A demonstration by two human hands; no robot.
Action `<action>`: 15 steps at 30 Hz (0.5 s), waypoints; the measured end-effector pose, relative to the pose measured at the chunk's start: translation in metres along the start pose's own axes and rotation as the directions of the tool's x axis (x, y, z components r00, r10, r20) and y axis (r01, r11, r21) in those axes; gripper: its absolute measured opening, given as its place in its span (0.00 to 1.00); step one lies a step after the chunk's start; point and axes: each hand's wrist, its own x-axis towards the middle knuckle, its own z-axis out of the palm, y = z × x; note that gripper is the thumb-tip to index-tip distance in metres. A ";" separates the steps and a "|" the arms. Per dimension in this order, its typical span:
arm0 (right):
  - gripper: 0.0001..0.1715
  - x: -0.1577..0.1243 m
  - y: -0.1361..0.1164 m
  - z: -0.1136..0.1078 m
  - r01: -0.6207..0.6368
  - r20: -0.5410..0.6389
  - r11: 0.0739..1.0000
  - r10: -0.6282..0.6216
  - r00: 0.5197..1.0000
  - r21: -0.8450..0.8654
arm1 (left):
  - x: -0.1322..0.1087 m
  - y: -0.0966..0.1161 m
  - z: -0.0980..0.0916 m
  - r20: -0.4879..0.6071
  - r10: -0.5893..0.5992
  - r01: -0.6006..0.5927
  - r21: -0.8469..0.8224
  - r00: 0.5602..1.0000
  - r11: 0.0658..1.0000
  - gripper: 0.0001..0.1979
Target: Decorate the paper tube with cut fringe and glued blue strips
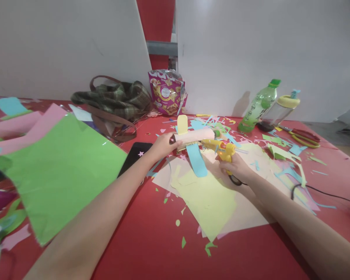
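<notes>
My left hand (166, 146) is closed around one end of a pale pink paper tube (195, 135). A yellow paper tab (182, 124) with rounded corners stands up from the tube, and a blue paper strip (197, 160) hangs from its underside. In my right hand (236, 166) is a yellow hot glue gun (221, 148), a clear glue stick poking from its back. Its nozzle points left, close to the tube's lower side; whether they touch I cannot tell. Below both hands lie yellow paper sheets (204, 198).
Green paper (67, 171) spreads across the left, beside a black phone (134, 155). At the back stand a plaid bag (116, 99), a purple snack bag (167, 91), a green bottle (259, 105) and a clear cup (280, 112). Scissors (305, 137) and a black cord (323, 191) lie right, amid paper scraps.
</notes>
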 end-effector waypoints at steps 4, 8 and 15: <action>0.10 0.000 0.004 0.001 -0.021 0.004 1.000 0.022 1.000 -0.006 | 0.000 0.000 0.000 0.000 -0.004 0.004 0.004 1.000 1.000 0.21; 0.09 0.001 0.004 0.001 -0.033 0.003 0.999 0.033 0.999 -0.030 | 0.000 0.000 -0.001 0.006 -0.001 0.001 -0.001 1.000 1.000 0.21; 0.04 0.000 0.000 0.001 -0.041 -0.004 0.997 0.040 0.999 -0.066 | 0.000 0.001 -0.001 0.004 -0.008 0.008 -0.006 1.000 1.000 0.21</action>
